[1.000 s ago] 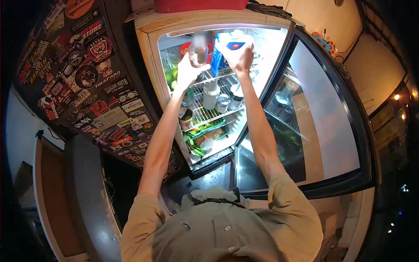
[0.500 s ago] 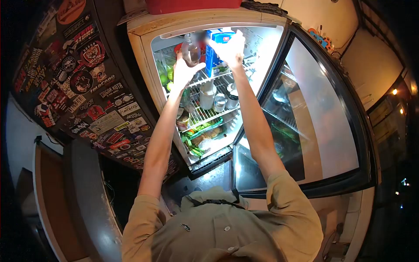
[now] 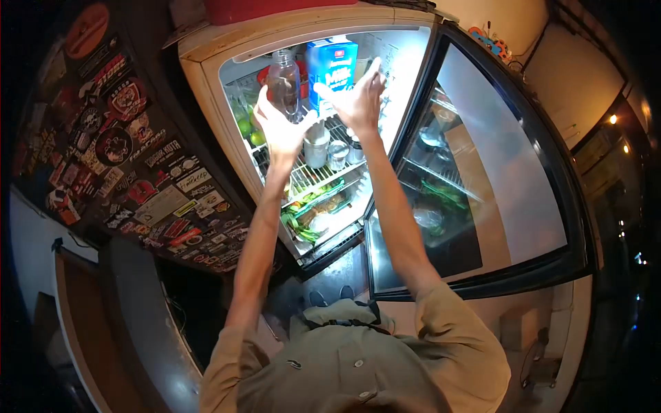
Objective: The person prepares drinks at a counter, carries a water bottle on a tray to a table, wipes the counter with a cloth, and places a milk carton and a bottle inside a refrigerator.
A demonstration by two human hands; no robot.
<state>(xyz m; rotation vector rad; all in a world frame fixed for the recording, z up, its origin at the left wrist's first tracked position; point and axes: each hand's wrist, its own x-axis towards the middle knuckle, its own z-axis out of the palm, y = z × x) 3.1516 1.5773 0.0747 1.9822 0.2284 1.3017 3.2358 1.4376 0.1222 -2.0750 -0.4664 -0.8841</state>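
Observation:
On the top shelf of the lit fridge [image 3: 200,56] stand a clear bottle [image 3: 284,82] and, to its right, a blue milk carton [image 3: 333,69]. My left hand [image 3: 281,131] is just below and in front of the bottle, fingers and thumb spread, holding nothing. My right hand [image 3: 357,100] is open in front of the carton's lower right, fingers apart and pointing up. Both items stand upright and show fully above my hands. Whether a fingertip still touches either one is hard to tell.
The glass fridge door [image 3: 482,186] stands open on the right. Green fruit [image 3: 249,131] lies at the shelf's left. Jars [image 3: 337,155] and vegetables [image 3: 303,224] fill lower shelves. A sticker-covered panel [image 3: 131,144] rises on the left; a red container [image 3: 275,9] sits on top.
My left hand has let go of the bottle and dropped lower. My right hand has come away from the carton's top, fingers opened. The view has shifted, so the fridge appears further left.

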